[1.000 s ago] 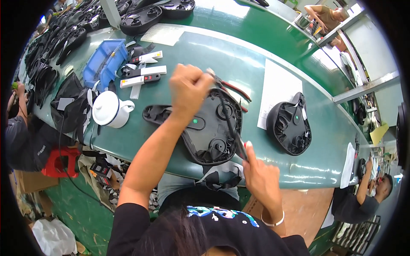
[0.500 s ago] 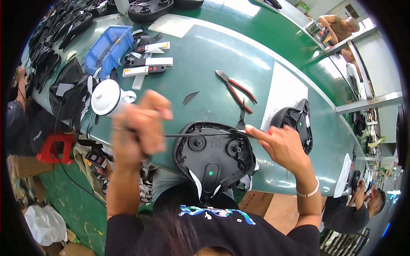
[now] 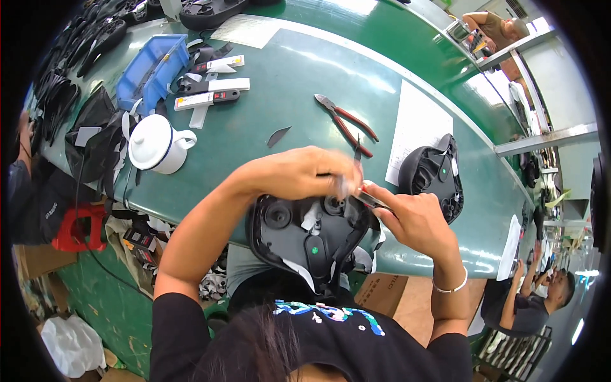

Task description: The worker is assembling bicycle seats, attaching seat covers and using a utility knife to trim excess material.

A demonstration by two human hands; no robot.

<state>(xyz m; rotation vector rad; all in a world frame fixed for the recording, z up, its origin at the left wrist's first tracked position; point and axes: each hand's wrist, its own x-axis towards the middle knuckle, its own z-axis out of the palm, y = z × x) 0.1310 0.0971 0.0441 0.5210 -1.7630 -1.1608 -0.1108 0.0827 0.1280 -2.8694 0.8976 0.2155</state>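
A black moulded plastic shell (image 3: 305,239) with round recesses and a green dot lies open side up at the near edge of the green table (image 3: 286,76), against my body. My left hand (image 3: 305,172) hovers over its upper right corner, fingers pinched on a thin black strap (image 3: 357,149) whose tip sticks up between my hands. Touching it from the right, my right hand (image 3: 414,219) grips a small metal tool (image 3: 370,200) with a red spot, pointed at the same corner. What the fingertips hold is blurred.
Red-handled pliers (image 3: 347,121), a white paper sheet (image 3: 417,127) and a second black shell (image 3: 436,172) lie to the right. A white lidded mug (image 3: 156,143), a blue bin (image 3: 149,70) and utility knives (image 3: 210,95) sit left. Another person (image 3: 541,299) works at lower right.
My hands, stretched apart with the strap taut across the shell half a second ago, have come together over the shell's upper right corner. The shell stays near my body.
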